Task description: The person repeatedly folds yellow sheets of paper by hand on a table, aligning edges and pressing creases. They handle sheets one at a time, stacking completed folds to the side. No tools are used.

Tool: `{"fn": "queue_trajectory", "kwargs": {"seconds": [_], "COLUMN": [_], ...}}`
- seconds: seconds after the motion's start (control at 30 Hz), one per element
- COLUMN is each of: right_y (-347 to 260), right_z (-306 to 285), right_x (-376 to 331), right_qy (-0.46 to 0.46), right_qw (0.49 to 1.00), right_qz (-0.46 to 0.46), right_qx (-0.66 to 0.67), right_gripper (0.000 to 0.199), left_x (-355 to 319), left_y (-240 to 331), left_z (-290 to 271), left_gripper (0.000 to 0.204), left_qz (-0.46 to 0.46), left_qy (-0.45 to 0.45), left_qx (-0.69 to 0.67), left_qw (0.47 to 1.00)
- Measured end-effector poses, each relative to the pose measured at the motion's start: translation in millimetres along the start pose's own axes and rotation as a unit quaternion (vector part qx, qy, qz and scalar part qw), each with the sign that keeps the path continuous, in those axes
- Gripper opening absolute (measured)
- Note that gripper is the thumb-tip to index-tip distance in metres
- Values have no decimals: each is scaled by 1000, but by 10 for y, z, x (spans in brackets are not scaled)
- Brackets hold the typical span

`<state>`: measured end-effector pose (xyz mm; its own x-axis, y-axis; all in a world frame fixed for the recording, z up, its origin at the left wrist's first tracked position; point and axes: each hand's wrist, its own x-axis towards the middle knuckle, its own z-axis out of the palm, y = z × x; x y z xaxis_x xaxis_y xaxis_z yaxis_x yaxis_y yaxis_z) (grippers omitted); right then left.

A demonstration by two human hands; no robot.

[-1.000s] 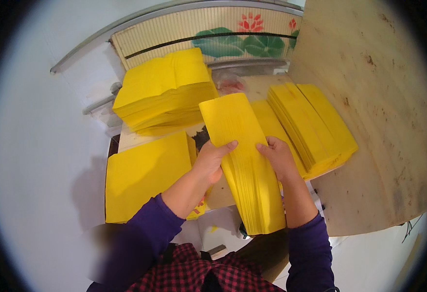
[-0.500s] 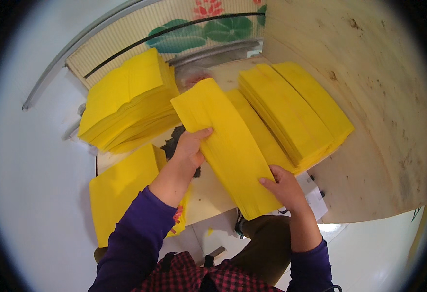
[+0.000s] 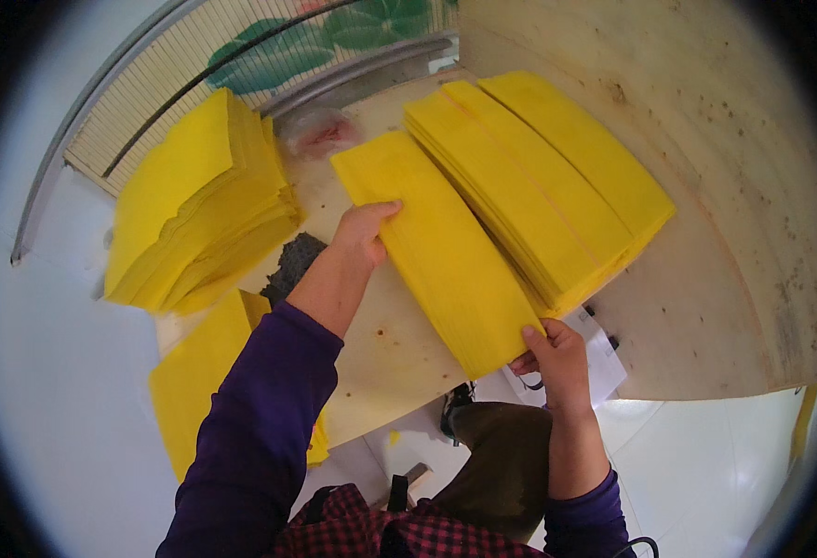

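A long, flat bundle of yellow sheets [image 3: 436, 251], like cloth or soft paper, lies slanted between my hands, close against the left side of a banded yellow stack [image 3: 520, 186]. My left hand [image 3: 364, 234] grips its left edge, thumb on top and the other fingers hidden underneath. At the near right corner, my right hand [image 3: 560, 361] pinches the bundle, thumb above and fingers curled below. Another yellow stack [image 3: 585, 139] sits to the right of the banded one. Whether the bundle's underside rests on the wooden board [image 3: 385, 339] is hidden.
A tall yellow pile [image 3: 194, 205] stands at the far left, with another yellow stack [image 3: 199, 372] nearer, partly behind my left arm. A dark grey cloth [image 3: 292, 265], a clear plastic bag [image 3: 320, 135] and white papers [image 3: 595, 358] lie around. A wooden panel [image 3: 706, 232] rises at right.
The bundle has come down beside the banded stack, covering the yellow sheets that showed there. Both hands still hold it. The whole view has shifted, with the stacks appearing further left and up.
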<state>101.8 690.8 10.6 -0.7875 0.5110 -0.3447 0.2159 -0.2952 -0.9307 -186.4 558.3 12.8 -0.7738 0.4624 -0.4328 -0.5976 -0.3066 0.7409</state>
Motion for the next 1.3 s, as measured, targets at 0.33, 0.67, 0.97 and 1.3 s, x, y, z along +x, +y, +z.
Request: {"fn": "queue_trajectory", "kwargs": {"seconds": [0.33, 0.67, 0.97, 1.3], "right_y": [94, 135, 146, 188], "right_z": [-80, -85, -131, -95], "right_x": [106, 187, 113, 32], "right_qy": [74, 80, 60, -224], "right_qw": [994, 995, 998, 968], "right_qz": [12, 32, 24, 28], "right_qx": [79, 52, 20, -105], "right_gripper": [21, 24, 34, 39], "left_x": [275, -18, -467, -637], "left_y": [-123, -79, -216, -716], "left_z": [-35, 56, 83, 133], "left_gripper": [33, 49, 75, 54], "left_qz": [-4, 137, 185, 143], "left_qy": [48, 77, 153, 51], "left_qx": [29, 29, 94, -29], "left_qw": [998, 987, 966, 988]}}
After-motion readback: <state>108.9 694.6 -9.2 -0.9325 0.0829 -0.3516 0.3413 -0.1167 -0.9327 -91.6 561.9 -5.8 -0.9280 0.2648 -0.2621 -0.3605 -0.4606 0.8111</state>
